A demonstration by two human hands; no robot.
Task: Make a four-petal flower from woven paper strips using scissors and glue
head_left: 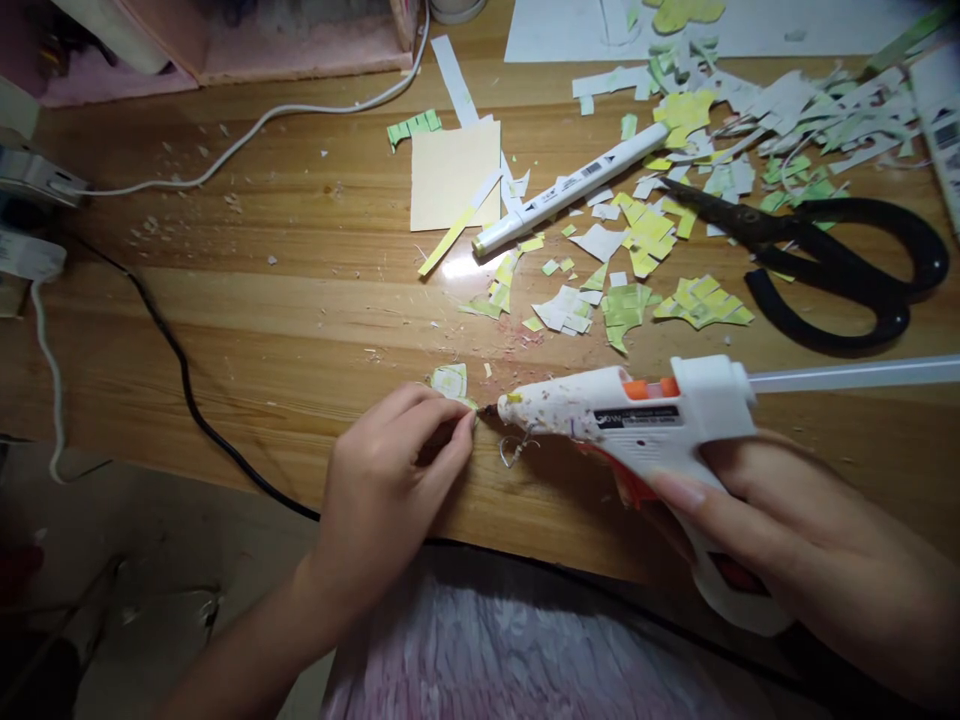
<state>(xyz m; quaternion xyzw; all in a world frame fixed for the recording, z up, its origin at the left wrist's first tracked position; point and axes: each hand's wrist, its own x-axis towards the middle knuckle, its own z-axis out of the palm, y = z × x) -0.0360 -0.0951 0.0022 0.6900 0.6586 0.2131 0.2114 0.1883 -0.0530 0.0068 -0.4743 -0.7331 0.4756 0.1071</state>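
Note:
My right hand (772, 520) is wrapped round the grip of a white hot glue gun (637, 415), its trigger orange-red. A translucent glue stick (855, 376) juts from the gun's back end. The dark nozzle (489, 411) points left and comes right up to the fingertips of my left hand (401, 460). That hand is pinched over a small piece of green-and-white paper (450, 381), which shows just beyond the fingers. Whether nozzle and paper touch, I cannot tell. Below the nozzle hangs a thin curled strand of glue (514, 452).
Black-handled scissors (832, 250) lie at right, near a white marker (570, 190) and a cream paper square (450, 180). Yellow, green and white paper scraps (637, 235) spread over the wooden table (300, 250). A black cord (187, 385) crosses the left edge; a white cable (277, 112) runs behind.

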